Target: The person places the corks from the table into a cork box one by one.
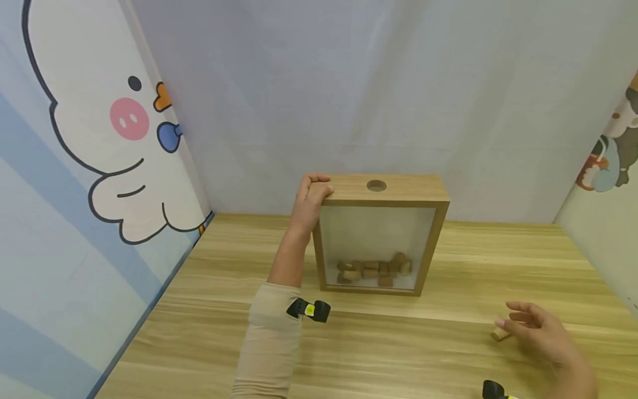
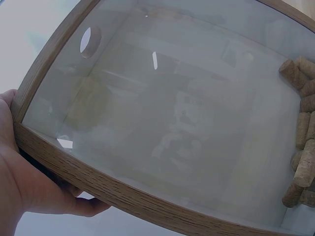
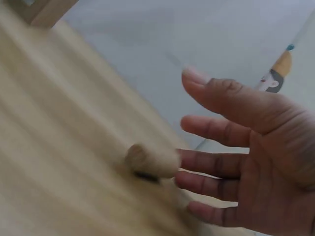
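Note:
A shallow wooden box [image 1: 408,187] with a clear front panel stands upright on the table. Its top has a round hole [image 1: 376,185]. Several corks [image 1: 385,281] lie in a heap at the bottom inside, seen also as corks [image 2: 306,164] at the edge of the left wrist view. My left hand [image 1: 309,206] grips the top left corner of the box, thumb on the top. To the right, a single cork [image 1: 500,333] lies on the table. My right hand [image 1: 543,337] is beside it, fingers loosely extended; in the right wrist view the fingertips are close to the cork [image 3: 152,161], contact unclear.
The wood-grain table [image 1: 379,354] meets a pale curtain [image 1: 349,100] behind the box. A printed wall covering [image 1: 80,233] borders it on the left, another panel [image 1: 608,238] on the right. Small black cameras [image 1: 315,311] sit on both wrists.

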A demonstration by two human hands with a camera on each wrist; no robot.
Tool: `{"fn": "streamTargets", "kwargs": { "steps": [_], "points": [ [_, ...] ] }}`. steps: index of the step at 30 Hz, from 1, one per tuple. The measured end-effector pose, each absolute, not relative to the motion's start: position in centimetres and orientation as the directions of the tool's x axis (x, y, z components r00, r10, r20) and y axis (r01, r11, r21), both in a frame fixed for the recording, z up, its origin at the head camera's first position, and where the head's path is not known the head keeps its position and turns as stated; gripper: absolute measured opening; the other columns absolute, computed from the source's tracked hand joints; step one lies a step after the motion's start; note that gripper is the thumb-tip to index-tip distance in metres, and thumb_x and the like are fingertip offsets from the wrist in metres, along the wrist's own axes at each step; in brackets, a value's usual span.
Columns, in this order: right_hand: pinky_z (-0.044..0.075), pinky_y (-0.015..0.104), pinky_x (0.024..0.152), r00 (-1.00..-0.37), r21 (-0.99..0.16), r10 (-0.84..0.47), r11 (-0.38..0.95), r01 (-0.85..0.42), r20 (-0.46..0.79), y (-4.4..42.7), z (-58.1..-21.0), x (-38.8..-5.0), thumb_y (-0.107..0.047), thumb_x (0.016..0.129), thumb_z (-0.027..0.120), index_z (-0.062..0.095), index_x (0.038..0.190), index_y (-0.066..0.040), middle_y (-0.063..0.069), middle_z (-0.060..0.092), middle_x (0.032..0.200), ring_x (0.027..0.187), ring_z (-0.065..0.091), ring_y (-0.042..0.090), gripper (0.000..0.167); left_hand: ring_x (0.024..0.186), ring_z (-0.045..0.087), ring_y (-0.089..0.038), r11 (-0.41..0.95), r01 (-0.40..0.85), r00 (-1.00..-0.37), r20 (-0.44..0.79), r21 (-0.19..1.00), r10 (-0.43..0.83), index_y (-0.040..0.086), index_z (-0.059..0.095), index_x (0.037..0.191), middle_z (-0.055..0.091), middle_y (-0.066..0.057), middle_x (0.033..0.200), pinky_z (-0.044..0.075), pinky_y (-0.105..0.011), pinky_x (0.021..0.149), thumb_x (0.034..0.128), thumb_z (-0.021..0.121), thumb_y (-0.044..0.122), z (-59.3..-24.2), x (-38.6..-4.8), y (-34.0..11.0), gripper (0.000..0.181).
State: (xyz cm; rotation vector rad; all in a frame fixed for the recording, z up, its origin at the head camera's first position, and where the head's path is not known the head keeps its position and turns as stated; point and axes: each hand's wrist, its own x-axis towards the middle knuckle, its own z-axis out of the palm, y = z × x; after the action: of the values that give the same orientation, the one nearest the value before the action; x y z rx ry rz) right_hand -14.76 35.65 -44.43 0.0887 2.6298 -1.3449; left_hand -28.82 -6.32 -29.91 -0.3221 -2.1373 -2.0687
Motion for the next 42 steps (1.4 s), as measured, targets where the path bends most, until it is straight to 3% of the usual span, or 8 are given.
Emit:
{"fn": "streamTargets", "kwargs": {
  "steps": [3, 7, 14, 24, 29, 33, 37, 42],
  "points": [
    [0.041, 0.055, 0.082, -0.974, -0.766, 0.0, 0.618, 0.178, -0.227, 35.4, -45.0, -15.0, -0.04, 0.09, 0.058, 0.03, 0.136, 0.01, 0.039, 0.037, 0.127, 0.112, 0.04, 0.051, 0.073, 0.107, 0.037, -0.026, 0.024, 0.254, -0.967, 0.252, 0.967, 0.044, 0.017, 0.048, 0.111, 0.038, -0.006, 0.13, 0.028, -0.045, 0.09, 0.0865, 0.051, 0.024, -29.9, -28.8, -6.4, 0.026],
    [0.038, 0.056, 0.083, -0.964, -0.726, 0.002, 0.657, 0.203, -0.267, 35.4, -45.3, -15.1, -0.044, 0.087, 0.061, 0.034, 0.133, 0.012, 0.037, 0.039, 0.125, 0.11, 0.041, 0.049, 0.077, 0.11, 0.036, -0.025, 0.027, 0.248, -0.968, 0.247, 0.968, 0.037, 0.017, 0.049, 0.112, 0.038, -0.005, 0.131, 0.027, -0.045, 0.092, 0.0865, 0.051, 0.024, -29.9, -28.7, -6.5, 0.026],
    [0.041, 0.049, 0.079, -0.972, -0.691, -0.031, 0.709, 0.143, -0.233, 35.2, -45.3, -15.6, -0.039, 0.085, 0.066, 0.046, 0.118, 0.013, 0.025, 0.054, 0.11, 0.099, 0.05, 0.038, 0.065, 0.112, 0.035, -0.024, 0.034, 0.255, -0.967, 0.254, 0.966, 0.03, 0.017, 0.048, 0.112, 0.038, -0.006, 0.129, 0.025, -0.047, 0.094, 0.0859, 0.051, 0.025, -29.8, -29.0, -6.6, 0.027],
    [0.047, 0.044, 0.074, -0.989, -0.757, -0.058, 0.65, 0.065, -0.135, 33.1, -43.4, -16.1, -0.031, 0.089, 0.063, 0.04, 0.13, 0.009, 0.024, 0.056, 0.11, 0.098, 0.053, 0.037, 0.062, 0.118, 0.034, -0.023, 0.034, 0.254, -0.967, 0.253, 0.967, 0.024, 0.015, 0.05, 0.111, 0.039, -0.004, 0.131, 0.024, -0.047, 0.096, 0.0855, 0.052, 0.023, -30.0, -29.1, -6.3, 0.026],
    [0.047, 0.031, 0.074, -1.0, -0.865, -0.028, 0.502, -0.01, -0.004, 30.0, -41.4, -16.6, -0.024, 0.089, 0.063, 0.037, 0.133, 0.006, 0.02, 0.053, 0.113, 0.091, 0.057, 0.018, 0.059, 0.118, 0.034, -0.023, 0.031, 0.248, -0.969, 0.247, 0.968, 0.031, 0.016, 0.05, 0.111, 0.039, -0.004, 0.131, 0.024, -0.048, 0.097, 0.086, 0.052, 0.024, -30.2, -29.2, -6.0, 0.027],
    [0.047, 0.02, 0.074, -0.991, -0.967, 0.023, 0.222, -0.125, 0.133, 27.4, -39.7, -16.7, -0.007, 0.087, 0.064, 0.044, 0.127, 0.002, 0.009, 0.054, 0.107, 0.087, 0.057, 0.009, 0.046, 0.113, 0.036, -0.023, 0.029, 0.244, -0.969, 0.243, 0.969, 0.037, 0.015, 0.049, 0.112, 0.04, -0.006, 0.13, 0.026, -0.045, 0.095, 0.0861, 0.052, 0.023, -30.2, -29.2, -5.8, 0.027],
    [0.046, 0.018, 0.075, -0.954, -0.952, 0.056, -0.067, -0.297, 0.294, 24.4, -37.3, -16.8, 0.011, 0.082, 0.062, 0.051, 0.119, 0.0, 0.005, 0.058, 0.103, 0.089, 0.055, 0.013, 0.04, 0.106, 0.039, -0.024, 0.021, 0.248, -0.968, 0.247, 0.968, 0.049, 0.014, 0.049, 0.112, 0.04, -0.008, 0.128, 0.03, -0.041, 0.089, 0.0875, 0.052, 0.022, -30.1, -29.2, -5.8, 0.026],
    [0.047, 0.02, 0.069, -0.892, -0.87, 0.108, -0.195, -0.453, 0.44, 21.0, -33.4, -17.6, 0.023, 0.077, 0.058, 0.051, 0.113, 0.006, 0.009, 0.062, 0.097, 0.086, 0.057, 0.018, 0.041, 0.094, 0.043, -0.025, 0.016, 0.233, -0.971, 0.232, 0.972, 0.057, 0.014, 0.048, 0.115, 0.041, -0.01, 0.125, 0.035, -0.044, 0.086, 0.0892, 0.051, 0.022, -30.0, -29.2, -6.0, 0.027]
  ]
}}
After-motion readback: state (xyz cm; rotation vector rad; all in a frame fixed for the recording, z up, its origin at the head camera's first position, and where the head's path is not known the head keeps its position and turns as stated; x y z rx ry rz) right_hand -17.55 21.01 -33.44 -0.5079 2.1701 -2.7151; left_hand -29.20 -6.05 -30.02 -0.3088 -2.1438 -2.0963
